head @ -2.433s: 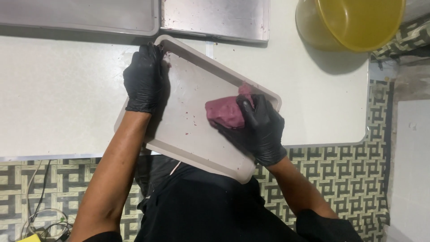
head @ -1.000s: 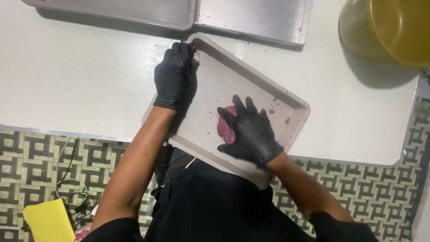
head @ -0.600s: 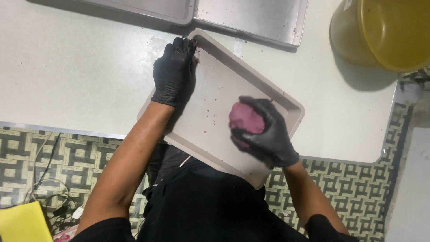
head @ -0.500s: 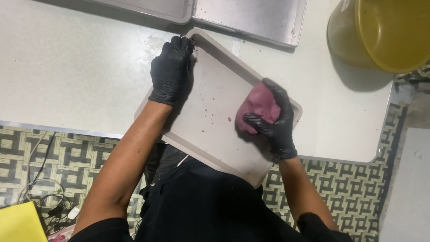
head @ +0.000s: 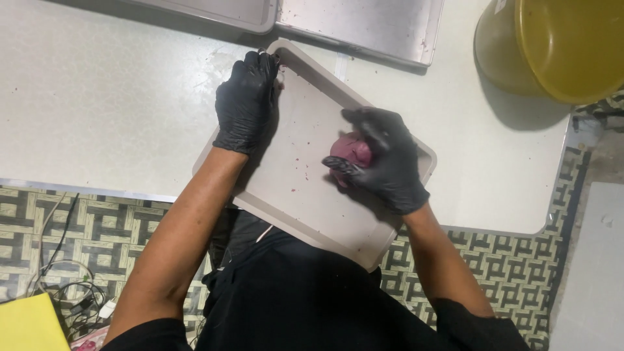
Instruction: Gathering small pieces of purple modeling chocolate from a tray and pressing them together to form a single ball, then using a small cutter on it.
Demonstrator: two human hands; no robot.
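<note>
Head view, only one I have: I see the right hand [head: 383, 162], black glove, curled around a pink-purple lump [head: 351, 151] that sits on the beige tray [head: 299, 195], toward the tray's right edge, roughly mid-length. Lump is under the palm side; thumb wraps its near side, the other fingers [head: 367, 120] arch over its far side, so only the left face of it shows between them. Fingers closed on it, gripping. Left hand [head: 246, 101], also gloved, is clamped on the tray's far-left rim close to the far corner, fingers folded over the edge, palm flat on the tray's inside. Tray sits skewed on the white table [head: 97, 110], its near corner hanging past the table's near edge over my operator's dark apron. Small purple specks scattered on the tray floor between the two hands. Two metal trays [head: 364, 26] lie along the table's far edge, one just beside the beige tray's far corner. Yellow bowl [head: 559, 45] at the table's far-right corner, well apart from the hands.
</note>
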